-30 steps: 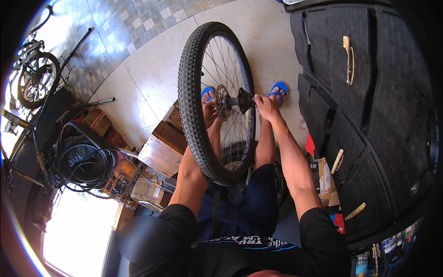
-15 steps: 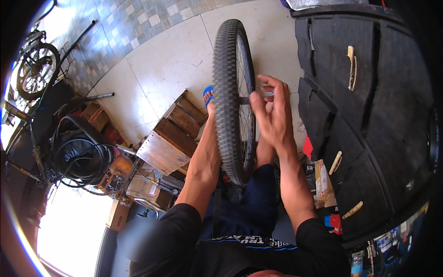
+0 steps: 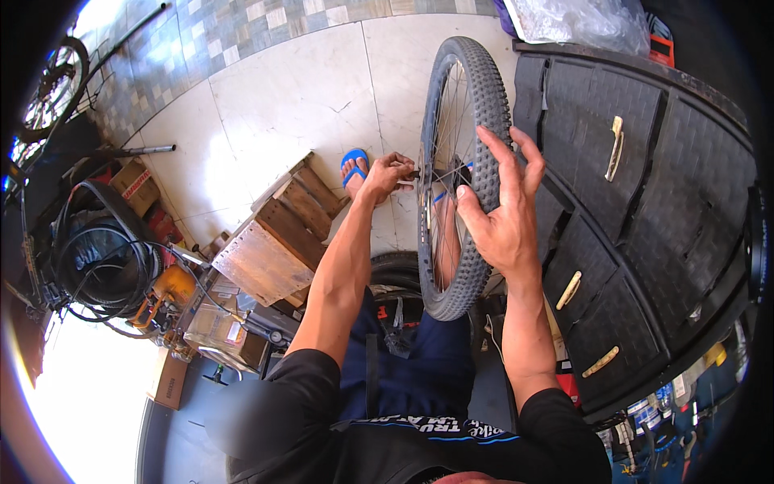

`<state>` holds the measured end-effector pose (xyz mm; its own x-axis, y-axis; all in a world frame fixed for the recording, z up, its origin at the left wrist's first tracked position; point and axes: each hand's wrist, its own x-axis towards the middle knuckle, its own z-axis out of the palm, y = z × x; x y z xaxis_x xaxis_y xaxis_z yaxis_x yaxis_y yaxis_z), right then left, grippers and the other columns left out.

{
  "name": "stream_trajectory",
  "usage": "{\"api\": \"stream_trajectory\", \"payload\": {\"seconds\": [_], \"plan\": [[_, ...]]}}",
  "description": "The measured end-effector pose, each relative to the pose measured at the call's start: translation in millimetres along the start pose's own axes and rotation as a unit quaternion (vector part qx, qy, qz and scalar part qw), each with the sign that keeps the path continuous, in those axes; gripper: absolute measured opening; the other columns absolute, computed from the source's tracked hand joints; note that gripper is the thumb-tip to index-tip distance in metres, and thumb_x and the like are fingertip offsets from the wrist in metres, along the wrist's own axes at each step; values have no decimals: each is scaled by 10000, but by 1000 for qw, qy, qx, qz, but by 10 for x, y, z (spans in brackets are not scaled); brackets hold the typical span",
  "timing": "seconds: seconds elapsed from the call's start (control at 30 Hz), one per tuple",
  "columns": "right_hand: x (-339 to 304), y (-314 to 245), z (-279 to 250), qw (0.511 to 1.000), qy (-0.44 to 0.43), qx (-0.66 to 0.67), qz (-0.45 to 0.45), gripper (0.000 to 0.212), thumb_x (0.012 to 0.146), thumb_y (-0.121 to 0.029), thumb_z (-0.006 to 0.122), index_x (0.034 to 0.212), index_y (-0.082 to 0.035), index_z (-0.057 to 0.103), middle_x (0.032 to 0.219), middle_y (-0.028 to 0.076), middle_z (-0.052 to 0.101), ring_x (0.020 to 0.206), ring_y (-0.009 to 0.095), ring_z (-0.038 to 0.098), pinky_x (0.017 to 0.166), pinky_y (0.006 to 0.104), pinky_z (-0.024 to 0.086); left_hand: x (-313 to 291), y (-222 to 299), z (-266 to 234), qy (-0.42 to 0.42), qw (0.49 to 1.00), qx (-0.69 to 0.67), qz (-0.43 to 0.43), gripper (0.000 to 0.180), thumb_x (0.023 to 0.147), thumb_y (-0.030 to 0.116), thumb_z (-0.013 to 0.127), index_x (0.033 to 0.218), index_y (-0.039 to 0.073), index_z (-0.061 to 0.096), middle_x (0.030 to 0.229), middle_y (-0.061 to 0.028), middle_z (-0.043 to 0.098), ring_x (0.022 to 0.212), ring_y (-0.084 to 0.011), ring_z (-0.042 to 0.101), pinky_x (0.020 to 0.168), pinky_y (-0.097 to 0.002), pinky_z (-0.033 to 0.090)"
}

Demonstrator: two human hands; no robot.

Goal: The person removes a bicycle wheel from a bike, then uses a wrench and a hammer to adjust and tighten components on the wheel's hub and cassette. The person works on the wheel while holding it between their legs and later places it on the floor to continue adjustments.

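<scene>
A bicycle wheel (image 3: pixel 489 97) with a knobby black tire hangs upright in front of my legs, its spokes and hub (image 3: pixel 461 173) showing from the left side. My left hand (image 3: pixel 390 177) is closed at the left end of the axle, its fingertips pinching there. On the other side, my right hand (image 3: pixel 508 218) is open, thumb and fingers spread next to the tread. Whether its fingertips touch the tire, I cannot tell. Behind the spokes, one of my feet is partly hidden; the other, in a blue flip-flop (image 3: pixel 355 157), rests on the floor.
A wooden crate (image 3: pixel 266 250) stands to the left, beside coiled black tires and tubes (image 3: pixel 101 254) and an orange compressor-like tank (image 3: pixel 172 284). At right is a dark cabinet (image 3: pixel 597 177) with pale handles, a plastic bag (image 3: pixel 576 24) on top. Tools (image 3: pixel 669 436) hang lower right.
The wheel has shifted right and turned, so its left face now shows instead of its right. My left hand, hidden behind the tire before, has come into sight at the axle.
</scene>
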<state>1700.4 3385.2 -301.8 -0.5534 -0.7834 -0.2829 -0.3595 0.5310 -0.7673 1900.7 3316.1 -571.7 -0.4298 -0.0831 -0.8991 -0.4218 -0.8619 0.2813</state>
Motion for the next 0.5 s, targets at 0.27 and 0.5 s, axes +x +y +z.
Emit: {"api": "stream_trajectory", "payload": {"seconds": [0.27, 0.5], "plan": [[21, -38, -2, 999, -3, -36, 1, 693, 842, -68, 724, 1494, -141, 501, 1509, 217, 287, 1365, 418, 432, 1068, 502, 489, -11, 16, -159, 30, 982, 173, 71, 239, 965, 87, 679, 1179, -21, 673, 969, -120, 719, 793, -190, 703, 651, -320, 625], [-75, -86, -26, 974, 83, -208, -39, 606, 825, -116, 762, 1406, -129, 592, 1428, 204, 446, 1327, 410, 470, 1109, 514, 413, -689, 746, -115, 96, 978, -28, 185, 239, 1009, 84, 631, 1186, -75, 654, 978, -142, 721, 845, -202, 708, 700, -328, 611]]}}
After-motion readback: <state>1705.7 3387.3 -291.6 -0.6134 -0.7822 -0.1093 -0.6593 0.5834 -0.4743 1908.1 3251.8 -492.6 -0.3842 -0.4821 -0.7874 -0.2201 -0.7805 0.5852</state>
